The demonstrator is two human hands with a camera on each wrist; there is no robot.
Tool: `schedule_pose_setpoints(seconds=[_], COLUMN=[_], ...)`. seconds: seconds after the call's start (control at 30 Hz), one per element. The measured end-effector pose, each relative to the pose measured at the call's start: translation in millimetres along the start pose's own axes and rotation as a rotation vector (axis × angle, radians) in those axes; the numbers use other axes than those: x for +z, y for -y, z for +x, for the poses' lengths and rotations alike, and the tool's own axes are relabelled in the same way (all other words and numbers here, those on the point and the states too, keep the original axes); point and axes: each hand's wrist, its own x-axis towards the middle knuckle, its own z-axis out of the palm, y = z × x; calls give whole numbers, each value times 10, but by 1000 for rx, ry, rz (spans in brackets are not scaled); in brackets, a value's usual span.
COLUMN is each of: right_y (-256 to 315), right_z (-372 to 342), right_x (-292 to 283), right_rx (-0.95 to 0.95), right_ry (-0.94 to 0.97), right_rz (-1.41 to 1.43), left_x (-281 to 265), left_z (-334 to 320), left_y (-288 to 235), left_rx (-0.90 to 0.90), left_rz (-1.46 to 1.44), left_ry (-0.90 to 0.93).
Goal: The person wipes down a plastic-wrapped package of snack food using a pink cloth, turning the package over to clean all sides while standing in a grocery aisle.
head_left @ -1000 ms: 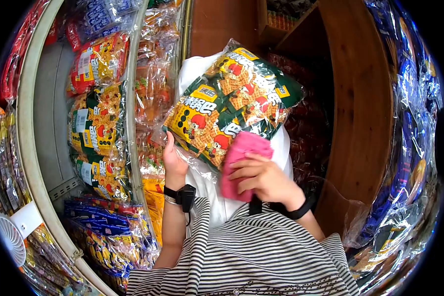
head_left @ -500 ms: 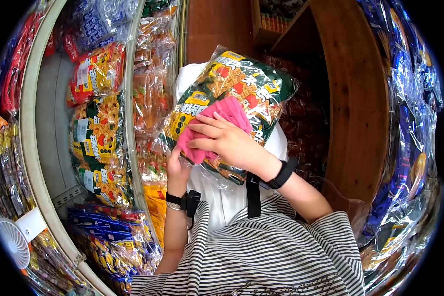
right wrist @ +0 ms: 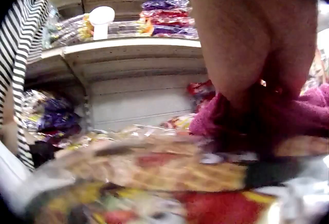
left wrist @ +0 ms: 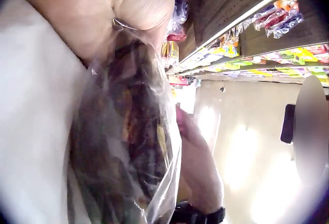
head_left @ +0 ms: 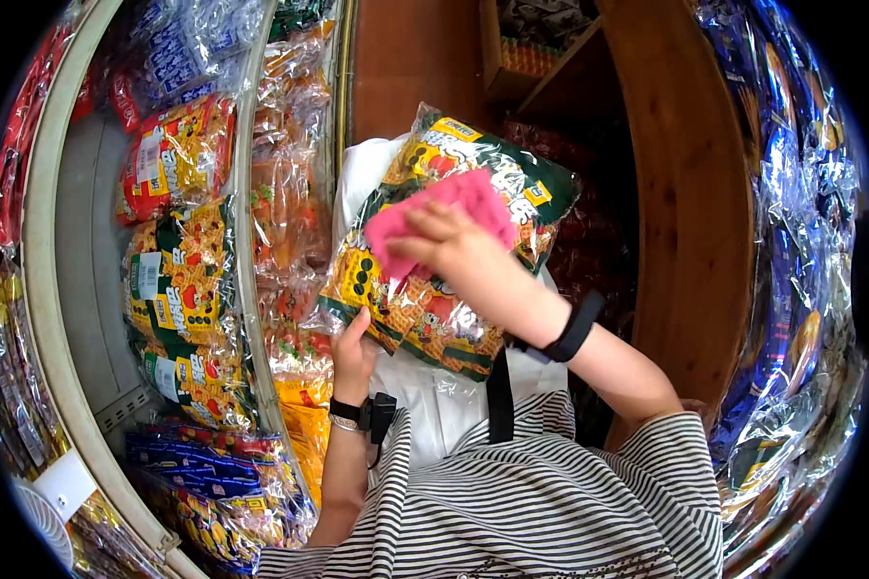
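A large clear bag of waffle-patterned snack packs in green and yellow (head_left: pixel 444 323) lies tilted across the person's lap, over white cloth. At its near left corner the left hand (head_left: pixel 353 362) grips it, thumb on top and the other fingers hidden underneath. The left wrist view shows that palm (left wrist: pixel 103 8) against the crinkled plastic (left wrist: pixel 123 131). On the bag's upper face the right hand (head_left: pixel 444 246) holds a folded pink cloth (head_left: pixel 488 207), pressing it onto the plastic. Seen from the right wrist, the cloth (right wrist: pixel 211 116) bunches around the fingers.
On the left, a shelf (head_left: pixel 87 338) carries similar snack bags (head_left: pixel 179 275) and blue packs (head_left: pixel 198 473). A small white fan (head_left: pixel 43 521) is fixed at its edge. A wooden panel (head_left: pixel 690 212) rises on the right, with shiny plastic-wrapped packs (head_left: pixel 792 289) beyond it.
The right hand has brought the pink cloth from the bag's near edge up onto its face, then farther up and right across it. The left hand keeps its hold at the corner.
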Motion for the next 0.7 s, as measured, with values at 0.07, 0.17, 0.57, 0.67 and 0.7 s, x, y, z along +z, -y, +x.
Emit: schedule_pose_setpoints(seconds=[0.07,0.17,0.57,0.67,0.7], right_y=[69,-266,-1631,-1292,-1109], right_z=[105,345,638,423,357], right_x=[98,179,93,-39,-67], right_rx=[86,122,580,633,594], right_ry=[57,146,346,284,198], right_rz=[20,-70,25,-55,-25], left_x=[118,189,-61,-249,-266], left_z=[-42,-125,-118,-129,-140], left_y=[-61,-101,18,35,39], left_rx=[6,8,26,193,347], left_rz=[-5,62,100,532,972], left_ry=[-52,-94,-108,13,123])
